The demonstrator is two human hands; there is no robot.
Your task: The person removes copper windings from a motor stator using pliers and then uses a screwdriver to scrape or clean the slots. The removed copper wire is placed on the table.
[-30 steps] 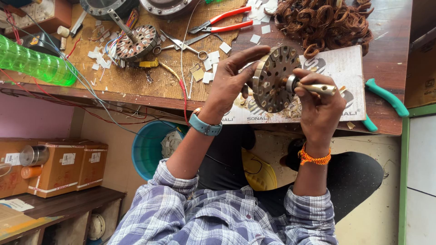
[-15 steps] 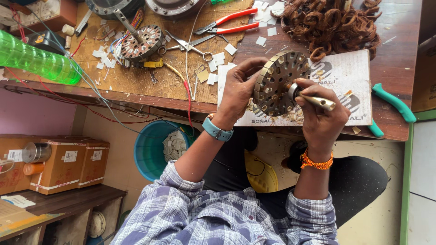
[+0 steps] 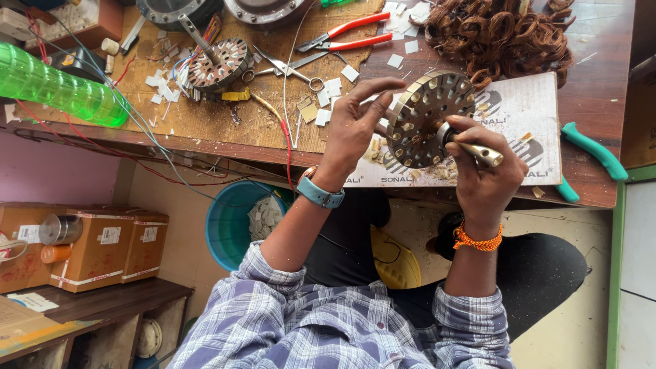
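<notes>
Plaid blue-and-white sleeves lie nearest, rolled up at the elbows, and both forearms reach up to the wooden workbench (image 3: 588,48). One teal watch (image 3: 321,193) sits on the left wrist and one orange thread band (image 3: 477,239) on the right. The left hand (image 3: 355,126) cups the left edge of a round slotted stator core (image 3: 429,117), which is tilted on edge above a white printed board (image 3: 526,116); its thumb and lower fingers press the rim while the index finger arches free over the top. The right hand (image 3: 482,171) is clenched around the brass-coloured shaft (image 3: 478,152) that sticks out of the core's centre, so the core sits between the two hands.

Below the bench stand one blue bucket (image 3: 229,225) of scraps and two cardboard boxes (image 3: 102,246). Farther across the bench lie a second stator (image 3: 217,65), still carrying coloured wires, one pair of scissors (image 3: 290,68), one pair of red-handled pliers (image 3: 345,35), one green plastic bottle (image 3: 58,85) on its side, a heap of stripped copper coils (image 3: 506,34) and one teal-handled tool (image 3: 594,150) at the right edge.
</notes>
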